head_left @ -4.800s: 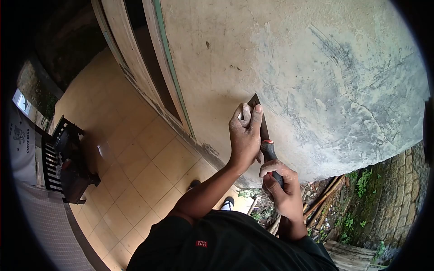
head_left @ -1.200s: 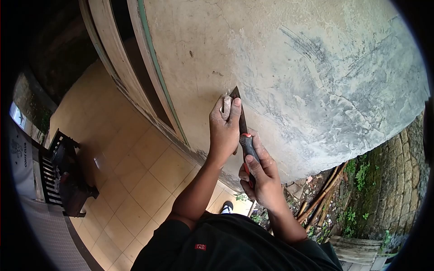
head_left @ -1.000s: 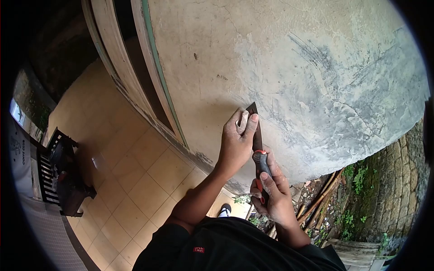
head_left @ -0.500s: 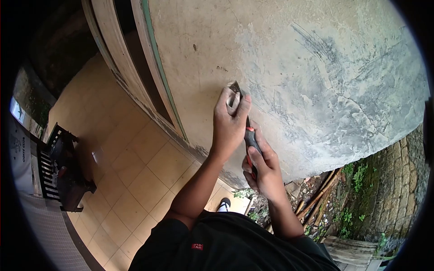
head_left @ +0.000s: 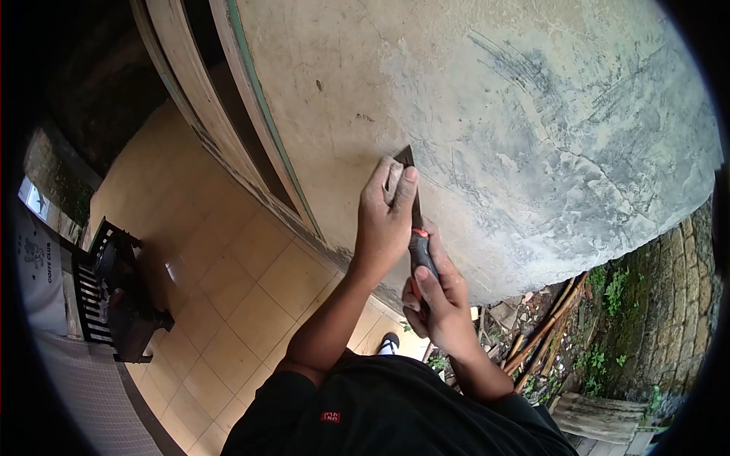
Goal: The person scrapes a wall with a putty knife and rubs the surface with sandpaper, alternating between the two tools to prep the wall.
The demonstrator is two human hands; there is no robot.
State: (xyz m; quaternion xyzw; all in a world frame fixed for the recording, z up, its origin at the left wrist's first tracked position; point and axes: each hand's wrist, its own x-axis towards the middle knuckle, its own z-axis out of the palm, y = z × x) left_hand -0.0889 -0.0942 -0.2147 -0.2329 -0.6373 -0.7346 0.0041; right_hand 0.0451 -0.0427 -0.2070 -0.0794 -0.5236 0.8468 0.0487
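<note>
Against the wall (head_left: 342, 99) I hold a scraper (head_left: 416, 205) with a flat dark metal blade and a black-and-red handle. My right hand (head_left: 441, 292) is wrapped around the handle, thumb lying along it. Higher up, my left hand (head_left: 388, 209) grips the blade, its fingers dusted with pale powder. The blade's pointed tip shows just past the left fingertips, close over the border between beige paint and the grey, scratched plaster patch (head_left: 547, 137).
A wooden door frame (head_left: 255, 106) with a green edge stands left of the wall. Below lies a tiled floor (head_left: 258, 304) with a dark wooden chair (head_left: 125, 296). Bamboo poles (head_left: 544, 330), rubble and plants lie at lower right, beside a mossy stone wall (head_left: 669, 304).
Both hands and the scraper have shifted slightly; the blade tip has slid right and a little down along the wall, and more of it shows. The grip is unchanged.
</note>
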